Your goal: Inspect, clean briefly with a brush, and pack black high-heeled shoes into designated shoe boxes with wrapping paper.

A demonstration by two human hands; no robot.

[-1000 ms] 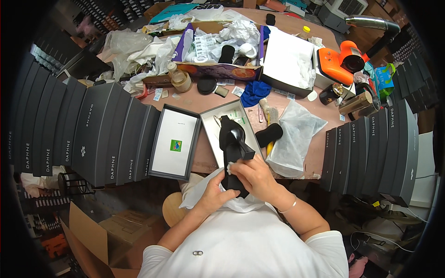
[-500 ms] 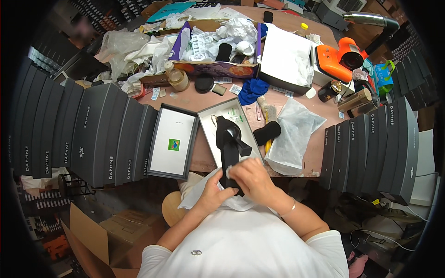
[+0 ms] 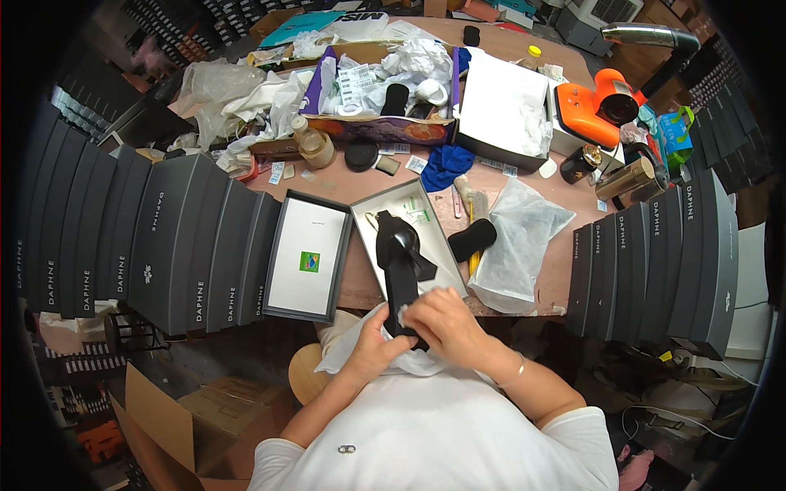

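The open grey shoe box (image 3: 432, 231) has a white inside, and in it lies a white packet (image 3: 416, 210) with green print; its lid (image 3: 299, 290) lies just beside, inner side up, with a small green sticker. Behind, the purple carton (image 3: 377, 131) is full of crumpled white paper (image 3: 419, 61), a label sheet and a black pad, and a dark box (image 3: 501, 150) holds white paper. The black high-heeled shoe (image 3: 399, 282) is in the person's hands, sole up, its heel end above the open box. The left hand (image 3: 370, 348) pinches the toe end between thumb and fingers; the right hand (image 3: 449, 327) pinches a white wad (image 3: 404, 314) against the sole. Compared with one second ago, the shoe's heel has shifted a little to the left, while the boxes remain in their places. On the pinkish table (image 3: 359, 286), a black sponge (image 3: 472, 238) lies near a white pouch (image 3: 524, 237). Dark boxes stand in rows at both sides, and an open cardboard carton (image 3: 164, 417) is below at left.
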